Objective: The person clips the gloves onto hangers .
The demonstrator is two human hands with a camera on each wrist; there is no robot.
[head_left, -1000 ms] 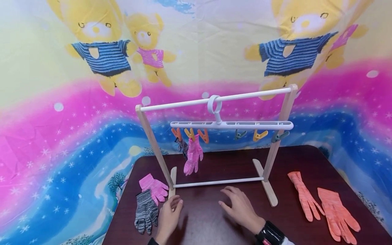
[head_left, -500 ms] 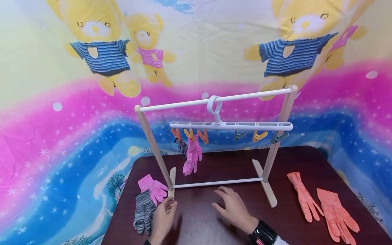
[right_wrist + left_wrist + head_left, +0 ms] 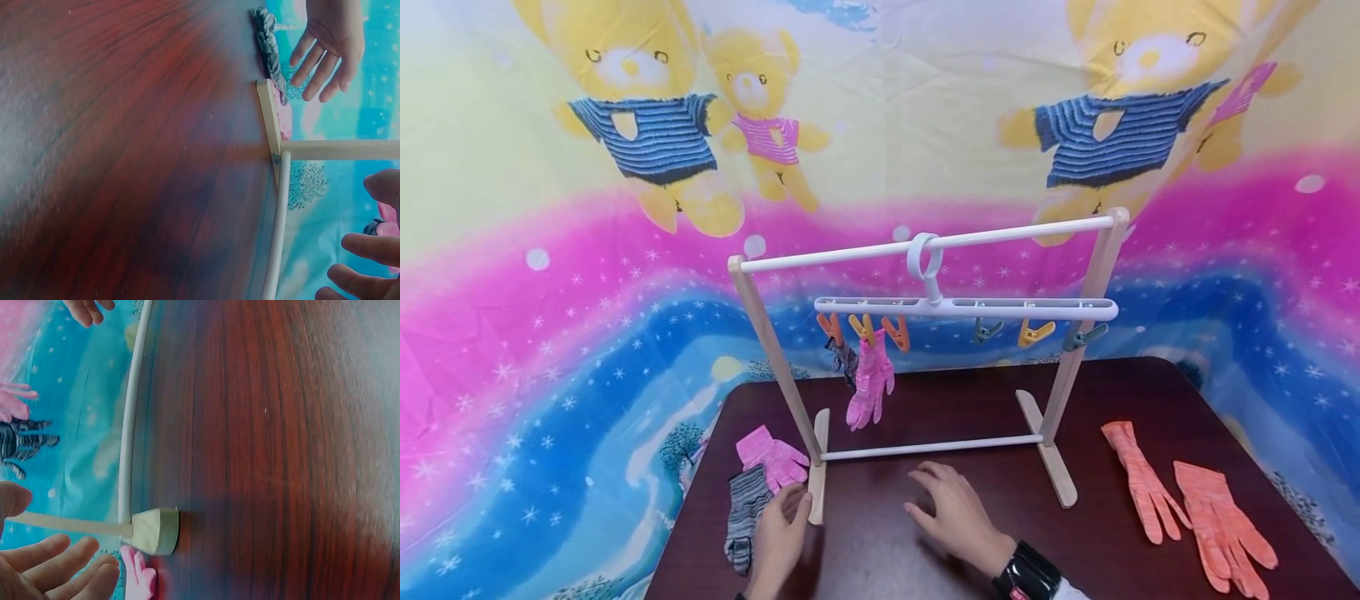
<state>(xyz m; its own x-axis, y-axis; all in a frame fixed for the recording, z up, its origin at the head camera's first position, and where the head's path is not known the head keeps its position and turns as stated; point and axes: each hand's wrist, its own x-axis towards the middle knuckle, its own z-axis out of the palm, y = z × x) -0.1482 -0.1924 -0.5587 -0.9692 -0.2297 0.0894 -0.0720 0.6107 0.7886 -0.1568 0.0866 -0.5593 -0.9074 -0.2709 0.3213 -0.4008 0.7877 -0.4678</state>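
My left hand hovers by the rack's left foot, fingers loosely bent and holding nothing. It partly hides a grey-black knit glove, which overlaps a pink glove on the table. In front of the rack's lower bar, my right hand is held with fingers spread and nothing in them. From a white clip hanger hang a pink glove under a yellow clip and a dark glove under an orange clip. The left wrist view shows the left fingers apart from the rack.
A wooden rack with a white top rod carries the hanger. Its feet stand on the dark red table. Two orange gloves lie at the right. Several other clips, including a yellow one, hang unused.
Both hands have drifted left. The left hand now covers more of the grey-black glove. The gloves and the rack have stayed in place.
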